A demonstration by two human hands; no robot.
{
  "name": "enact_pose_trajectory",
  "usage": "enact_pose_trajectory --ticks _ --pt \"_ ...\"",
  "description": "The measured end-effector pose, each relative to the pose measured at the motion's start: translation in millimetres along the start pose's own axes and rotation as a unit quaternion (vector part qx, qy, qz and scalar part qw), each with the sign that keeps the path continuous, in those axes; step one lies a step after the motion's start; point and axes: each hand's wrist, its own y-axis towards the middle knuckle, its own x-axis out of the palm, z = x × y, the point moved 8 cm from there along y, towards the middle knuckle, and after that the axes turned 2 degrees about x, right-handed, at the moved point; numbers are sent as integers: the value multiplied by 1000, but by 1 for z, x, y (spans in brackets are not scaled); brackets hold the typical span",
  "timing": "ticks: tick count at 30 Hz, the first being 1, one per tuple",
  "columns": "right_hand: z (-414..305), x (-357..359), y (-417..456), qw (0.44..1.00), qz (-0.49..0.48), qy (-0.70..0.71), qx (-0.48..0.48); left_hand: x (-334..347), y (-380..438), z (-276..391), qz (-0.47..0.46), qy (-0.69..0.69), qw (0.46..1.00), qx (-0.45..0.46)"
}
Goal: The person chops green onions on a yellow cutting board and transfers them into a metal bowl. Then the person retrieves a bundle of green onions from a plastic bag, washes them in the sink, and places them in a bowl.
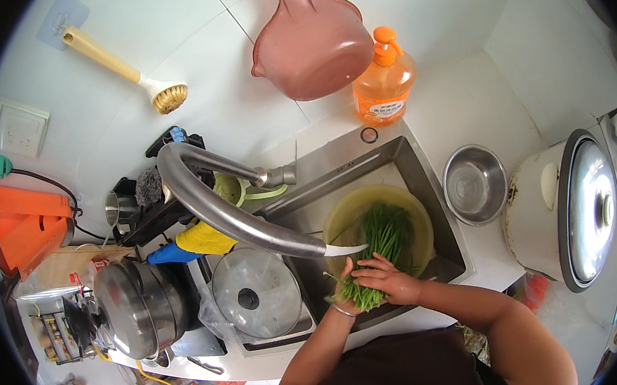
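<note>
A bunch of long green leafy stalks [382, 233], perhaps Chinese chives, lies partly in a yellowish plastic basin [424, 221] inside the stainless steel sink [445, 244]. My left hand [345, 294] cups the cut ends from the left and below. Across the top of the bunch lies my right hand [390, 280], its fingers pressed on the stalks. A white stream of water [346, 250] runs from the curved metal faucet [245, 225] and falls beside my fingers. Water in the basin covers the leaf tips.
A glass lid [257, 293] covers the left bowl. Right of the sink stand a steel bowl [474, 184] and a large lidded pot [536, 211]. Behind are an orange soap bottle [385, 84] and a hanging pink ladle [312, 43]. A steel pot [131, 309] stands left.
</note>
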Motion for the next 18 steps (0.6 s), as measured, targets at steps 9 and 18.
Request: enact_pose_trajectory --ticks 9,18 --pt "-35 -9 -5 997 -71 0 6 11 8 -19 20 70 997 22" --pt "-32 -17 -4 997 -10 71 35 29 9 -16 20 137 990 39"
